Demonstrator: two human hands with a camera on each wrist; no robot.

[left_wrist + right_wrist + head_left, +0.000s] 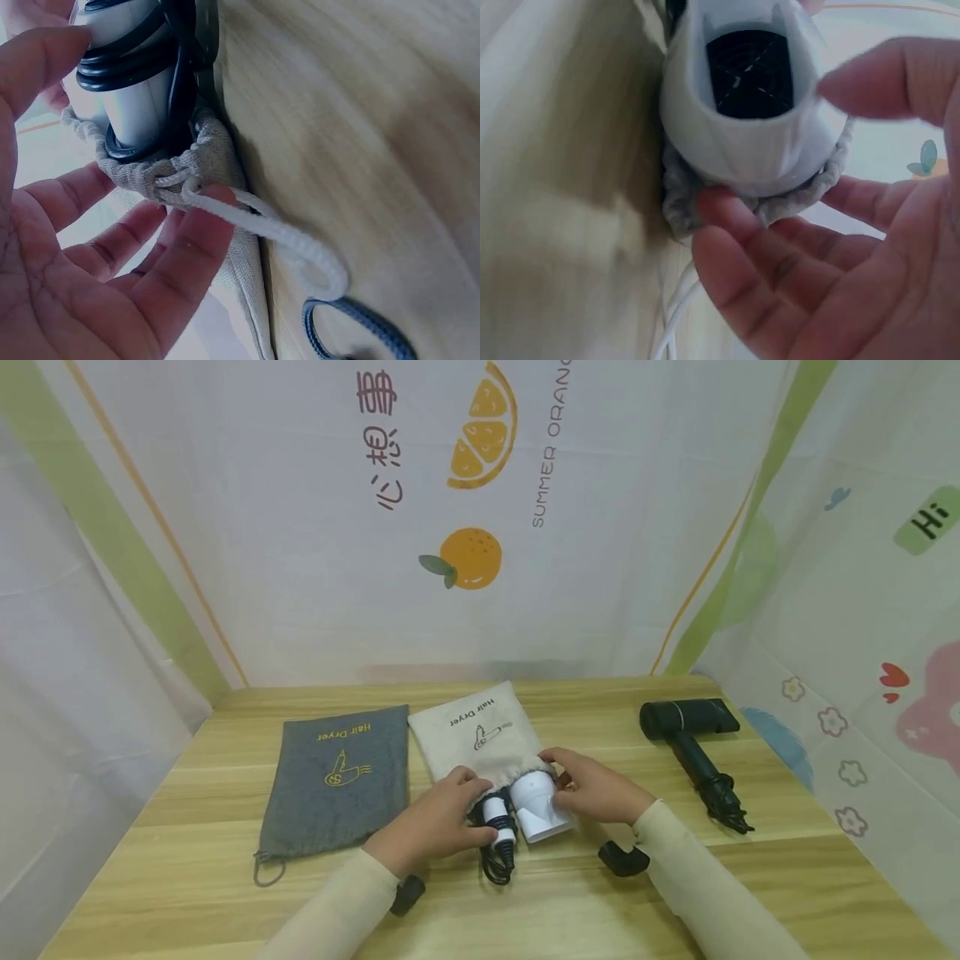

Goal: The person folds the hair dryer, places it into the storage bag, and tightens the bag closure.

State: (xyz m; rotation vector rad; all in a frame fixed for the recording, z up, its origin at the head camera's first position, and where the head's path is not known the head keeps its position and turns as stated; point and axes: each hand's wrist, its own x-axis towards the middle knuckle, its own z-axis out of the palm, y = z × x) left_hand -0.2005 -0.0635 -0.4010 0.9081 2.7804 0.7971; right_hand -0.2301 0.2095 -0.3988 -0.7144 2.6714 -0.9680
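A beige drawstring bag (465,756) printed "Hair Dryer" lies at the middle of the table. From its gathered mouth stick out the white nozzle (542,814) of a hair dryer and its white handle (135,112), wound with black cord. My left hand (431,822) holds the left side of the bag's mouth, its fingers at the gathered rim and its thumb by the handle. On the other side, my right hand (600,789) has its thumb at the nozzle and its fingers along the rim (802,199). White drawstring (262,225) hangs at the left fingertips.
A dark grey drawstring bag (341,785) lies flat at the left. At the right lies a black hair dryer (693,735) with its cord wrapped round the handle. White printed curtains (600,568) stand behind the wooden table (555,910) and along its sides.
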